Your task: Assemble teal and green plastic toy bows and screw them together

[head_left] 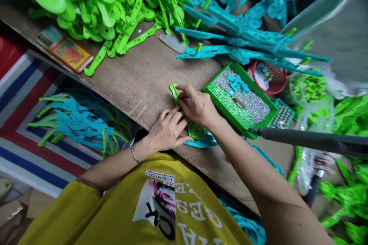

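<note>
A green plastic arm piece [173,91] points away from me on the brown table, and its near part runs under my fingers. My right hand [198,108] is closed over it, with thumb and fingertips pinched together on the piece. Beside it, my left hand [166,129] lies with its fingers spread, its fingertips touching my right fingers and its thumb stretched out toward a blue part. That blue part [205,140], with a round green piece [196,131] on it, sits under my right wrist at the table's front edge.
A green basket [221,109] of small metal pieces stands right, with a red basket [280,84] behind it. Green parts [100,4] and blue parts [238,42] are heaped at the back. A grey pole [304,139] reaches in from the right. Assembled parts [77,118] fill a striped bag lower left.
</note>
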Action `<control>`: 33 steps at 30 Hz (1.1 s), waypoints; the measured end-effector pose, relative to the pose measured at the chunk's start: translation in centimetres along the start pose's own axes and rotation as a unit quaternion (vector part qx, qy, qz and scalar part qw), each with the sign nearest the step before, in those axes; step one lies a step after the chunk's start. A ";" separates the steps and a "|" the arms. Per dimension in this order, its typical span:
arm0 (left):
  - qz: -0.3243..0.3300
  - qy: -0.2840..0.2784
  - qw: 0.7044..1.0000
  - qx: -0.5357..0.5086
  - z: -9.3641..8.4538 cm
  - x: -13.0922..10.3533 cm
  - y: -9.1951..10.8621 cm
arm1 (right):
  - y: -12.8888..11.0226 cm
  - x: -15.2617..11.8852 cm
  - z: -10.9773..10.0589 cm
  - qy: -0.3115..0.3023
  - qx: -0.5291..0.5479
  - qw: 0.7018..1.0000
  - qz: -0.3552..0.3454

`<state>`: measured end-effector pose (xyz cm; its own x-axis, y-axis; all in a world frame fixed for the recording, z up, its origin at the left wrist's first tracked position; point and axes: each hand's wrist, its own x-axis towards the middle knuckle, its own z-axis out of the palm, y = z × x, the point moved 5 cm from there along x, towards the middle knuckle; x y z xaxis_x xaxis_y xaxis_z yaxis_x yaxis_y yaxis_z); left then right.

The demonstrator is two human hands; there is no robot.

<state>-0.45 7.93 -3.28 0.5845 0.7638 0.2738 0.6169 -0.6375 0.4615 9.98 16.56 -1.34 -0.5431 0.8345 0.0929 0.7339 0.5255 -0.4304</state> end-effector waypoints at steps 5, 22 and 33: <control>0.002 -0.001 1.000 -0.003 0.0 0.0 0.0 | -0.6 -0.1 -0.2 -0.033 -0.046 0.998 -0.019; 0.002 0.004 1.000 0.009 0.3 0.0 -0.2 | 0.3 -2.7 -0.4 0.085 0.146 0.982 0.081; 0.045 0.003 0.998 -0.037 -1.5 0.1 -0.5 | -2.1 -2.2 0.4 -0.019 -0.039 0.999 -0.005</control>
<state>-1.50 8.44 -2.23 0.6327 0.7042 0.3221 0.5210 -0.6949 0.4956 9.46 13.52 -1.05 -0.5648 0.8229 0.0618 0.7573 0.5466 -0.3573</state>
